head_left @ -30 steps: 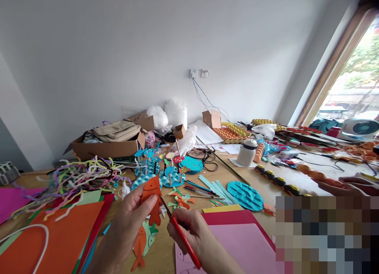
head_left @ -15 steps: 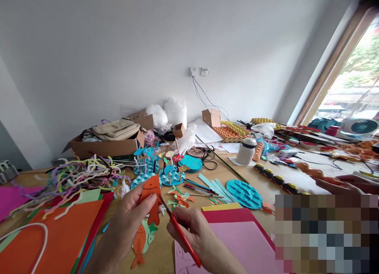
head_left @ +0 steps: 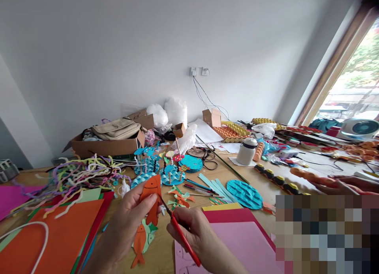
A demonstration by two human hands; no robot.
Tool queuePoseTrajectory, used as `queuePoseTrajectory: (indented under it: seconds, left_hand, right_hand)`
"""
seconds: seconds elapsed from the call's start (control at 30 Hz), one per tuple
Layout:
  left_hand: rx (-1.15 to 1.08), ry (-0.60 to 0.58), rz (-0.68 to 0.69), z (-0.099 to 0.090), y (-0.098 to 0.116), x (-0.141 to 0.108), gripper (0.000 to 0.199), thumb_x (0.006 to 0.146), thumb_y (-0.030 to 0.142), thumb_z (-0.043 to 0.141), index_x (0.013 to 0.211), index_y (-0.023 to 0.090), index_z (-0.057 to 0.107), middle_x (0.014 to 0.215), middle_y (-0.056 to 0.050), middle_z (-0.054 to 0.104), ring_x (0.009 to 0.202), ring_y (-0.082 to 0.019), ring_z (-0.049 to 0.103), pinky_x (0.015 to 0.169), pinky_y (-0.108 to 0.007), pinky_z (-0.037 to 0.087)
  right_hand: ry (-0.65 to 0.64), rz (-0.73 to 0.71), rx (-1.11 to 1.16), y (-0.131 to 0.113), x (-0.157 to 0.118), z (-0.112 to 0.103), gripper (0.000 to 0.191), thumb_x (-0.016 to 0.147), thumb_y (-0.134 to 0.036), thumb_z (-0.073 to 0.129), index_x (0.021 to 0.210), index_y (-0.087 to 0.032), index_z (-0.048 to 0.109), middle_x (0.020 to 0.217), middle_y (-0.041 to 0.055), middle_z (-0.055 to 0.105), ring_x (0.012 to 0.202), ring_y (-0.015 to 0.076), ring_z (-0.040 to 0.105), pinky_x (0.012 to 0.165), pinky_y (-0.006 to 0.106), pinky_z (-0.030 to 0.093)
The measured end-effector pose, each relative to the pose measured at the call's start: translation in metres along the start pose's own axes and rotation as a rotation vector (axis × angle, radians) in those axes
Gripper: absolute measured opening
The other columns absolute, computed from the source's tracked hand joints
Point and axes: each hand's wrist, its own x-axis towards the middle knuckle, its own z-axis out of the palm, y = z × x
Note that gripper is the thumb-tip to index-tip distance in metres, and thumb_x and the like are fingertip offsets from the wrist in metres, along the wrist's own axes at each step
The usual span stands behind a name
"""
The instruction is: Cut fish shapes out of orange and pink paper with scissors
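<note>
In the head view, the left hand (head_left: 128,216) is pinching an orange paper piece (head_left: 151,186) between thumb and fingers; the piece is bearing a drawn fish outline and is standing raised above the wooden table (head_left: 162,252), tail end downward. The right hand (head_left: 194,228) is closing around the handles of the red-handled scissors (head_left: 187,243), and the blades are pointing up and to the left, meeting the right edge of the orange piece. Directly below the left hand, an orange paper fish (head_left: 139,242) is lying on the table, partly overlapping a light green paper fish (head_left: 150,237). Beyond the scissors, orange and green paper scraps (head_left: 179,199) are lying near several pens (head_left: 201,189). To the right, a pink sheet (head_left: 237,242) is resting over a red sheet (head_left: 226,215), with drawn lines showing beside the right wrist. To the left, a large orange sheet (head_left: 62,234) is lying in front of a tangle of pipe cleaners (head_left: 89,171). Farther right, a round blue disc (head_left: 244,194) is lying flat, and a co-worker's hand (head_left: 334,185) is holding an orange bumpy strip (head_left: 308,175).
</note>
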Motion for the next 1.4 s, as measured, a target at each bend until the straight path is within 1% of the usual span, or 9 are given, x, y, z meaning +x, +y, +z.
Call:
queuePoseTrajectory:
  seconds: [0.2, 0.4, 0.53, 0.67, 0.77, 0.93, 1.07, 1.27, 1.4]
  left_hand:
    - [-0.012, 0.027, -0.021, 0.003, 0.003, 0.000, 0.022, 0.076, 0.029, 0.065, 0.097, 0.022, 0.069, 0.066, 0.003, 0.062, 0.063, -0.014, 0.052, 0.061, -0.023, 0.043]
    - [0.004, 0.029, -0.001, 0.002, 0.002, 0.000, 0.025, 0.076, 0.029, 0.065, 0.099, 0.023, 0.069, 0.065, 0.004, 0.059, 0.062, -0.014, 0.050, 0.060, -0.023, 0.041]
    - [-0.005, 0.016, -0.005, 0.000, -0.001, 0.000, 0.025, 0.077, 0.030, 0.065, 0.101, 0.024, 0.068, 0.064, 0.005, 0.058, 0.061, -0.013, 0.048, 0.059, -0.022, 0.039]
    - [-0.021, 0.000, -0.015, 0.000, -0.002, 0.001, 0.022, 0.079, 0.030, 0.064, 0.100, 0.024, 0.068, 0.068, 0.004, 0.061, 0.066, -0.014, 0.051, 0.063, -0.022, 0.042]
    - [-0.025, -0.015, -0.018, 0.000, -0.001, 0.001, 0.022, 0.079, 0.031, 0.064, 0.099, 0.024, 0.068, 0.070, 0.004, 0.063, 0.068, -0.014, 0.054, 0.066, -0.022, 0.044]
    - [0.018, 0.021, -0.013, 0.000, 0.002, -0.001, 0.024, 0.078, 0.032, 0.064, 0.101, 0.025, 0.067, 0.071, 0.004, 0.062, 0.066, -0.014, 0.053, 0.065, -0.022, 0.045]
    - [0.063, 0.097, -0.004, -0.001, 0.003, 0.000, 0.021, 0.075, 0.033, 0.067, 0.095, 0.024, 0.067, 0.066, 0.004, 0.059, 0.060, -0.012, 0.050, 0.056, -0.020, 0.042]
    - [0.020, 0.067, 0.002, 0.004, 0.003, 0.003, 0.014, 0.074, 0.034, 0.066, 0.080, 0.021, 0.065, 0.056, 0.006, 0.054, 0.051, -0.009, 0.044, 0.050, -0.018, 0.039]
    - [-0.001, 0.119, -0.024, 0.011, 0.004, 0.002, 0.016, 0.071, 0.031, 0.067, 0.083, 0.021, 0.062, 0.057, 0.006, 0.058, 0.048, -0.009, 0.046, 0.047, -0.018, 0.039]
  right_hand:
    - [0.012, -0.023, -0.049, 0.002, 0.000, 0.000, 0.029, 0.080, -0.015, 0.051, 0.056, -0.018, 0.034, 0.052, -0.0081, 0.025, 0.050, 0.0070, 0.021, 0.041, 0.022, 0.016]
    - [-0.025, -0.014, 0.009, 0.002, 0.000, 0.000, 0.028, 0.084, -0.018, 0.047, 0.058, -0.019, 0.036, 0.052, -0.0076, 0.029, 0.050, 0.0073, 0.024, 0.041, 0.021, 0.018]
    - [-0.020, 0.006, 0.030, 0.000, 0.000, 0.000, 0.028, 0.083, -0.017, 0.048, 0.058, -0.019, 0.036, 0.052, -0.0077, 0.029, 0.050, 0.0075, 0.023, 0.041, 0.021, 0.018]
    - [0.001, -0.012, 0.013, 0.000, 0.000, 0.001, 0.029, 0.082, -0.017, 0.049, 0.057, -0.019, 0.034, 0.052, -0.0079, 0.027, 0.050, 0.0074, 0.022, 0.041, 0.022, 0.016]
    - [-0.006, 0.005, 0.030, 0.001, 0.001, 0.001, 0.029, 0.081, -0.017, 0.049, 0.056, -0.019, 0.034, 0.052, -0.0080, 0.027, 0.050, 0.0073, 0.022, 0.041, 0.022, 0.016]
    - [0.013, 0.018, 0.035, 0.003, 0.001, 0.001, 0.027, 0.079, -0.016, 0.049, 0.056, -0.019, 0.035, 0.052, -0.0078, 0.027, 0.050, 0.0070, 0.022, 0.041, 0.021, 0.016]
    - [0.002, 0.038, 0.040, 0.005, 0.001, 0.002, 0.026, 0.080, -0.017, 0.050, 0.057, -0.019, 0.036, 0.054, -0.0071, 0.028, 0.051, 0.0072, 0.024, 0.041, 0.021, 0.017]
    - [-0.016, 0.071, 0.171, 0.005, 0.002, 0.005, 0.021, 0.079, -0.015, 0.046, 0.060, -0.019, 0.039, 0.054, -0.0071, 0.031, 0.048, 0.0066, 0.030, 0.042, 0.019, 0.021]
    - [-0.038, 0.056, 0.278, 0.007, 0.004, 0.009, 0.020, 0.080, -0.018, 0.046, 0.061, -0.019, 0.041, 0.053, -0.0073, 0.034, 0.046, 0.0063, 0.032, 0.042, 0.017, 0.027]
